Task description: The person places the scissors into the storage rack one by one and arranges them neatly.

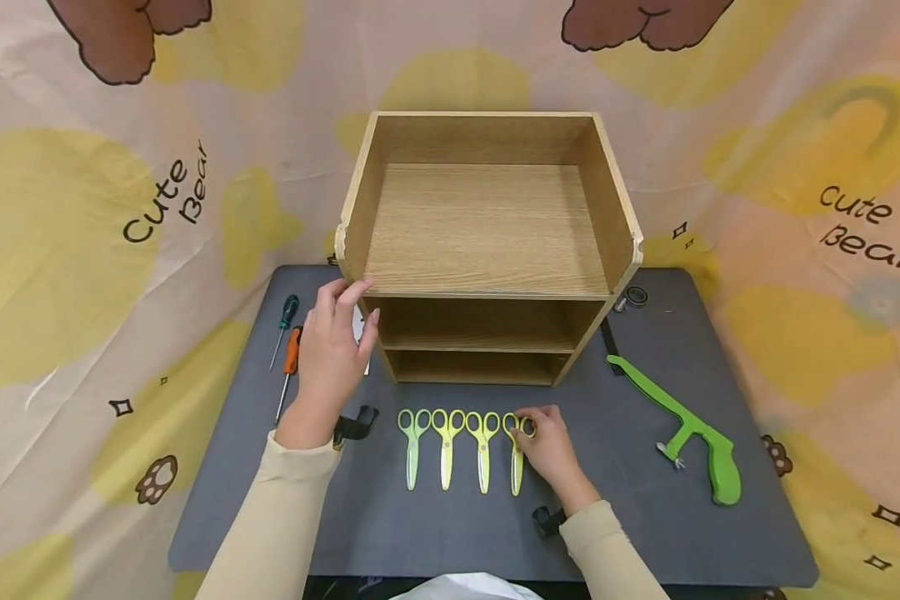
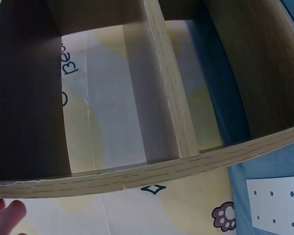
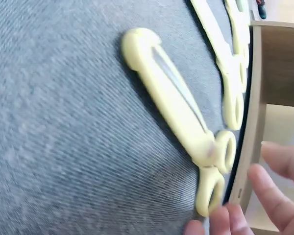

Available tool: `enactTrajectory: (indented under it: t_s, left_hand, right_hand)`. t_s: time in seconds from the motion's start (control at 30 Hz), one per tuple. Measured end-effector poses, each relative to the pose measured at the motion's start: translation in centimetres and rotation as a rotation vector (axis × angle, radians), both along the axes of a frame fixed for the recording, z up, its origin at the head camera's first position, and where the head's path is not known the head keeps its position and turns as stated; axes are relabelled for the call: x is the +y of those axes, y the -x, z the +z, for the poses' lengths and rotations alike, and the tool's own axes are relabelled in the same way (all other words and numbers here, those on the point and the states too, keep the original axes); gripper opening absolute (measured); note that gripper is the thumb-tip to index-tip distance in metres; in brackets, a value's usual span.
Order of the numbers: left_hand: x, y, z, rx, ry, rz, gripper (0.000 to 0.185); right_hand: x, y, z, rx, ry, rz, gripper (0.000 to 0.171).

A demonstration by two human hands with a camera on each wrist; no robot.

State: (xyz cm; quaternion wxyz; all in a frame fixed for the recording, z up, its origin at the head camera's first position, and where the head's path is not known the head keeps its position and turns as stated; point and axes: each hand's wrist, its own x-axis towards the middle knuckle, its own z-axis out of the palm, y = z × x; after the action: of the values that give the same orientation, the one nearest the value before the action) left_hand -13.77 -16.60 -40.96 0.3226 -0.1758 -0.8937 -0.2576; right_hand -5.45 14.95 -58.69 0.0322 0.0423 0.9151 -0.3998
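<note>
A wooden shelf unit (image 1: pixel 487 233), with a deep upper tray and lower compartments, stands at the back of the grey table. At its left side my left hand (image 1: pixel 333 333) touches the front edge with relaxed fingers; two fingertips (image 2: pixel 9 218) show beside the wood in the left wrist view. In front of the shelf, several pairs of yellow-green scissors (image 1: pixel 483 450) lie in a row, handles toward the shelf. My right hand (image 1: pixel 547 442) is at the handles of the rightmost scissors (image 3: pixel 171 103). Its thumb and forefinger stand apart; lower fingertips (image 3: pixel 225 220) are against one loop.
Two screwdrivers, one green (image 1: pixel 289 310) and one orange (image 1: pixel 293 350), lie left. A white card with holes (image 2: pixel 274 203) is beside the shelf. To the right lie a green pistol-grip tool (image 1: pixel 690 425) and a small black ring (image 1: pixel 636 296). Printed cloth (image 1: pixel 795 333) surrounds the table.
</note>
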Motion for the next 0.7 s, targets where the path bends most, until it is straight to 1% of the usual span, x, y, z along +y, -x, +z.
enactTrajectory:
  t_s: [0.07, 0.13, 0.23, 0.3, 0.37, 0.5, 0.7]
  left_hand:
    - [0.0, 0.2, 0.1, 0.02, -0.009, 0.002, 0.058]
    - [-0.1, 0.4, 0.2, 0.034, -0.006, 0.005, 0.064]
    - [-0.2, 0.7, 0.3, 0.05, 0.049, 0.019, 0.078]
    - [-0.2, 1.0, 0.3, 0.066, 0.085, 0.023, 0.083]
    - [-0.2, 1.2, 0.2, 0.08, 0.11, 0.026, 0.083]
    - [-0.4, 1.4, 0.0, 0.084, 0.114, 0.024, 0.081]
    - [-0.6, 1.3, -0.3, 0.06, 0.12, 0.032, 0.081]
  right_hand:
    - [0.0, 0.0, -0.3, 0.017, -0.023, -0.031, 0.031]
    - [0.0, -0.1, -0.5, 0.015, -0.045, -0.058, 0.036]
    - [0.1, -0.1, -0.6, -0.023, -0.079, -0.075, 0.044]
    - [0.3, -0.1, -0.6, -0.047, -0.095, -0.07, 0.051]
    - [0.5, 0.0, -0.6, -0.061, -0.112, -0.063, 0.057]
    - [0.7, 0.1, -0.7, -0.066, -0.138, -0.034, 0.063]
    - [0.6, 0.6, -1.1, -0.128, -0.144, -0.007, 0.063]
